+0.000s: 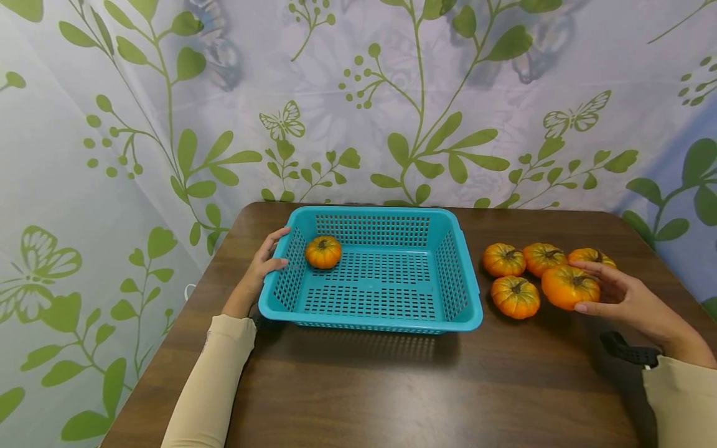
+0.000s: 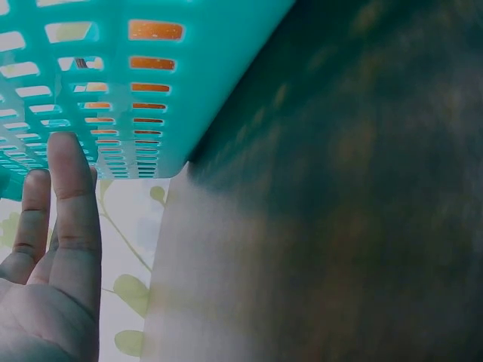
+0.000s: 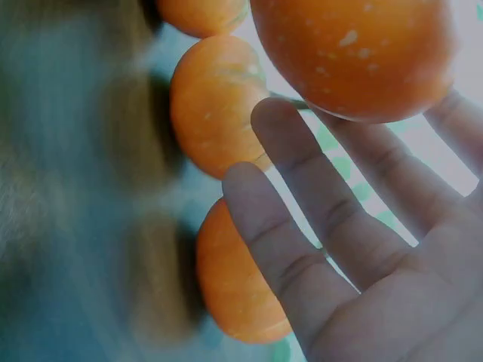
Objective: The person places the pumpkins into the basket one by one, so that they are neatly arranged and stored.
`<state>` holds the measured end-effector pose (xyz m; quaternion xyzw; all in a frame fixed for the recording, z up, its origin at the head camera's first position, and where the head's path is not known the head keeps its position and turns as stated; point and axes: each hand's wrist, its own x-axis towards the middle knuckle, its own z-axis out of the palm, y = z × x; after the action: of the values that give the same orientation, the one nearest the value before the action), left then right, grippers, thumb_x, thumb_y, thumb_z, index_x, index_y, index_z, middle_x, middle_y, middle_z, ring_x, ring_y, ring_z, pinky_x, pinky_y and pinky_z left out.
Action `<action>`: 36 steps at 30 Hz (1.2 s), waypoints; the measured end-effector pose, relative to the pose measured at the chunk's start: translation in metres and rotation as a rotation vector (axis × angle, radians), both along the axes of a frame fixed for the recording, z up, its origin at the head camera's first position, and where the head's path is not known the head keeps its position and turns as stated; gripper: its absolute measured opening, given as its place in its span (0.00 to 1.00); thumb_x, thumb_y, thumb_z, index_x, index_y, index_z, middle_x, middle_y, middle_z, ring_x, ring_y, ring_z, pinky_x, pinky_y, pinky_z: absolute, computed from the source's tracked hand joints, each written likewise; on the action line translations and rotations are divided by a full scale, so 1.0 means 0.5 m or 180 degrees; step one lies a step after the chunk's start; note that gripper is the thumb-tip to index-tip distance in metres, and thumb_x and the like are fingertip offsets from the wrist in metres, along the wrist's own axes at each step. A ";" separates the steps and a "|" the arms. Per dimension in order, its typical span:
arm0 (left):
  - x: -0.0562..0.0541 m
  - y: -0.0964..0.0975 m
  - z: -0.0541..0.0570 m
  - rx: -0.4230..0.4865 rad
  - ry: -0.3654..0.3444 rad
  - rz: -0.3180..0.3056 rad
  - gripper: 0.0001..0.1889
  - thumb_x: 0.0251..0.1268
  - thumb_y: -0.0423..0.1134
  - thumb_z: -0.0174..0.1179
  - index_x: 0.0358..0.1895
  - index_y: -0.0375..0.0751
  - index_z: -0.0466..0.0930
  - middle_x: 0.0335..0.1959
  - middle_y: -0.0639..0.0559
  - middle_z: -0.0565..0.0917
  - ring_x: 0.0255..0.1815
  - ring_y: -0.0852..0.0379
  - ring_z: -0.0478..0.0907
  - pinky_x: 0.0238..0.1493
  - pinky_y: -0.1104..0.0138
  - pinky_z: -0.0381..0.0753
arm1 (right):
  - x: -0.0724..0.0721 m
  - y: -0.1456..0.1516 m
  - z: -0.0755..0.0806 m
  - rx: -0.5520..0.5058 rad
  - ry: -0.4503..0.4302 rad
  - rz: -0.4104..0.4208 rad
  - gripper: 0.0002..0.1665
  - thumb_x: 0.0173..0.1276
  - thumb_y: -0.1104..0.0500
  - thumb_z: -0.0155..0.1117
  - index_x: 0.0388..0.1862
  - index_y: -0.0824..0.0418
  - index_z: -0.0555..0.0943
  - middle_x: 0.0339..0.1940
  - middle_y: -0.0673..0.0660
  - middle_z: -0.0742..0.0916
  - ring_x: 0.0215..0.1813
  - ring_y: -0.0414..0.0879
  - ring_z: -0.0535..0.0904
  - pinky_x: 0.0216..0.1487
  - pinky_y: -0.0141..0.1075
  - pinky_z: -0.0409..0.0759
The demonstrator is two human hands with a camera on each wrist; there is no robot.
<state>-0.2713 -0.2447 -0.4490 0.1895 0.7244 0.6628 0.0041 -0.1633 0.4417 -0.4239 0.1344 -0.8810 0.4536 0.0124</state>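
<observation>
A turquoise plastic basket with slotted walls stands on the table, a small orange pumpkin inside near its left wall. My left hand touches the basket's left side. In the left wrist view, straight fingers lie along the slotted wall. At the right, my right hand holds another small pumpkin between thumb and fingers, above the table. This held pumpkin fills the top of the right wrist view. Beside it sit more pumpkins, one partly hidden behind the hand.
The brown wooden table reaches back to a hanging cloth printed with green leaves and butterflies. Two pumpkins stand in the back row, right of the basket. A dark strap device is on the right wrist.
</observation>
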 end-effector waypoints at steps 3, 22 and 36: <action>-0.001 -0.001 0.000 -0.0002 -0.0009 0.0010 0.39 0.67 0.33 0.50 0.83 0.32 0.55 0.73 0.22 0.66 0.61 0.49 0.75 0.56 0.67 0.81 | 0.000 -0.008 0.010 -0.0058 0.0009 0.0010 0.47 0.70 0.78 0.67 0.84 0.49 0.69 0.66 0.29 0.71 0.56 0.22 0.76 0.45 0.23 0.81; 0.003 0.001 0.004 0.0011 -0.0009 0.0002 0.39 0.68 0.32 0.49 0.83 0.33 0.55 0.73 0.22 0.66 0.62 0.44 0.75 0.55 0.66 0.82 | -0.027 -0.084 0.065 -0.0393 0.0303 0.0362 0.47 0.68 0.82 0.63 0.84 0.56 0.70 0.68 0.38 0.80 0.56 0.31 0.83 0.50 0.23 0.82; 0.007 0.003 0.005 -0.0022 -0.0045 0.0004 0.39 0.68 0.33 0.49 0.84 0.33 0.54 0.75 0.23 0.64 0.64 0.35 0.72 0.55 0.66 0.81 | -0.050 -0.144 0.086 -0.0622 0.0384 0.0604 0.47 0.68 0.83 0.62 0.84 0.61 0.70 0.70 0.41 0.81 0.57 0.34 0.83 0.53 0.24 0.82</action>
<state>-0.2678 -0.2431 -0.4466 0.1844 0.7268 0.6616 0.0095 -0.1884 0.3699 -0.3808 0.2422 -0.8136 0.5274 0.0355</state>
